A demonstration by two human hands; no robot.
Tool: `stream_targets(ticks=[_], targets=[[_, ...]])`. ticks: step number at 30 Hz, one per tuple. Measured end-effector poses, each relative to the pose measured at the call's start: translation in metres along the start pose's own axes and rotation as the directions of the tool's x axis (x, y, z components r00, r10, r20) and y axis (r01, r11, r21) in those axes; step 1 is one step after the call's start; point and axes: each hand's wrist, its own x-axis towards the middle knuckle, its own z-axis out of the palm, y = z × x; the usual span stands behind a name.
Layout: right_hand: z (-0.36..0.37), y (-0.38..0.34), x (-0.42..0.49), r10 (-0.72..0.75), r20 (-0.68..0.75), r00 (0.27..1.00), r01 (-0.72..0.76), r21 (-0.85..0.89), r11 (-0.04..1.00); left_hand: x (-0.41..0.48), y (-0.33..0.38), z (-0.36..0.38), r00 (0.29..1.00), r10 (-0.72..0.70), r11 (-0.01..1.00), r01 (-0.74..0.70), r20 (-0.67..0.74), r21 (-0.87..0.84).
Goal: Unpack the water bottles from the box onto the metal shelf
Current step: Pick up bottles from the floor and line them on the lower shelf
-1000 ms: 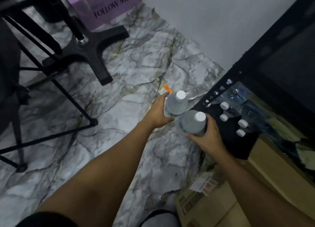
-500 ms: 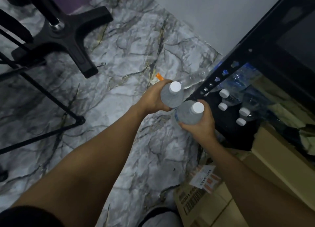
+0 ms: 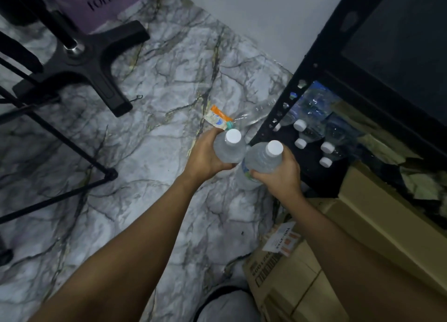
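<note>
My left hand grips a clear water bottle with a white cap, held upright above the marble floor. Right beside it, my right hand grips a second white-capped bottle; the two bottles touch. Both are just left of the black metal shelf, whose low level holds several standing bottles with white caps. The cardboard box lies at the lower right under my right forearm; its inside is hidden.
A black chair base and tripod legs occupy the left floor. A purple box stands at the top. An empty plastic bottle and an orange wrapper lie on the floor beyond my hands. White wall behind.
Both hands, each with its bottle, have stayed close together and shifted slightly toward the shelf's corner post; the camera view has tilted a little.
</note>
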Motion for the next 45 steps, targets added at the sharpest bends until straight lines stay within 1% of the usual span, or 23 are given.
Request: stream_targets(ticks=[4, 7, 13, 17, 20, 25, 34, 39, 45], targets=[[-0.034, -0.023, -0.020, -0.001, -0.026, 1.000, 0.001, 0.030, 1.000, -0.024, 0.037, -0.015, 1.000, -0.005, 1.000, 0.005, 0.013, -0.014], [-0.072, -0.048, -0.040, -0.031, -0.062, 0.998, 0.035, 0.068, 0.997, -0.041, 0.079, -0.032, 1.000, 0.006, 1.000, -0.006, 0.009, 0.015], [-0.157, -0.094, -0.078, -0.102, -0.153, 0.983, 0.118, 0.101, 0.988, -0.067, 0.186, -0.065, 0.992, 0.123, 0.987, -0.123, 0.012, 0.099], [-0.223, -0.123, -0.101, -0.126, -0.202, 0.971, 0.145, 0.083, 0.986, -0.078, 0.259, -0.072, 0.971, 0.233, 0.965, -0.238, 0.056, 0.112], [-0.272, -0.141, -0.117, -0.126, -0.239, 0.963, 0.144, 0.062, 0.988, -0.087, 0.309, -0.068, 0.953, 0.292, 0.948, -0.299, 0.073, 0.107], [-0.345, -0.158, -0.144, -0.117, -0.341, 0.933, 0.145, 0.057, 0.988, -0.098, 0.382, -0.050, 0.919, 0.380, 0.918, -0.389, 0.102, 0.080], [-0.465, -0.169, -0.178, -0.092, -0.517, 0.851, 0.126, 0.030, 0.992, -0.097, 0.491, 0.003, 0.858, 0.484, 0.875, -0.480, 0.170, -0.070], [-0.511, -0.161, -0.177, -0.079, -0.611, 0.788, 0.113, 0.016, 0.993, -0.084, 0.540, 0.038, 0.818, 0.538, 0.843, -0.527, 0.203, -0.109], [-0.542, -0.145, -0.159, -0.022, -0.655, 0.755, 0.058, 0.034, 0.998, -0.070, 0.568, 0.083, 0.813, 0.546, 0.837, -0.537, 0.203, -0.103]])
